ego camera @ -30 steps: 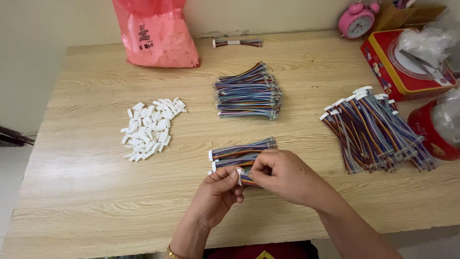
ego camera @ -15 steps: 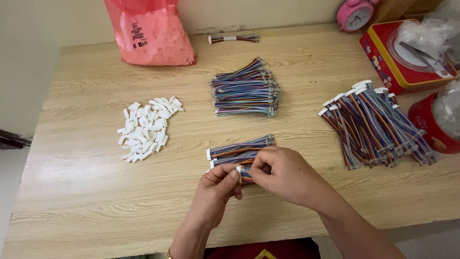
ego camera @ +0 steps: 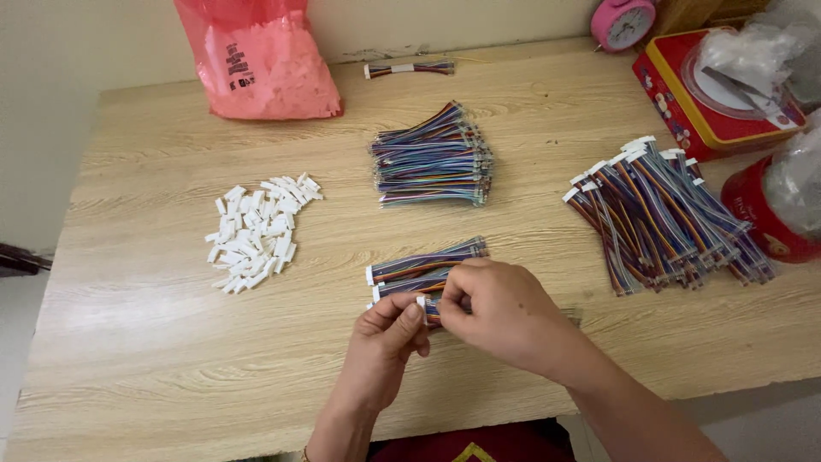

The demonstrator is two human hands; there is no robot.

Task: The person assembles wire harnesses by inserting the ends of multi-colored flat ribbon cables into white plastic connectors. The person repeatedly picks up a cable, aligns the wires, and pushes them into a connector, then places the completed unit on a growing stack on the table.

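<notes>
My left hand (ego camera: 386, 335) and my right hand (ego camera: 505, 312) meet near the table's front edge. Together they pinch one multicoloured ribbon cable with a small white connector (ego camera: 422, 301) at its left end. The fingers of my left hand are on the connector; my right hand grips the wires just right of it. Right behind my hands lies a short stack of similar cables (ego camera: 423, 263) with white connectors on their left ends. A heap of loose white connectors (ego camera: 256, 229) sits to the left.
A pile of bare ribbon cables (ego camera: 434, 159) lies mid-table, and a bigger pile with connectors (ego camera: 663, 214) lies right. Behind them are a pink plastic bag (ego camera: 256, 60), one lone cable (ego camera: 409, 68), a pink alarm clock (ego camera: 623, 23), a red tin (ego camera: 684, 107) and a red jar (ego camera: 770, 214).
My hands hold nearly the same pose with the cable and connector; only the fingers have shifted slightly. The view has tilted a little.
</notes>
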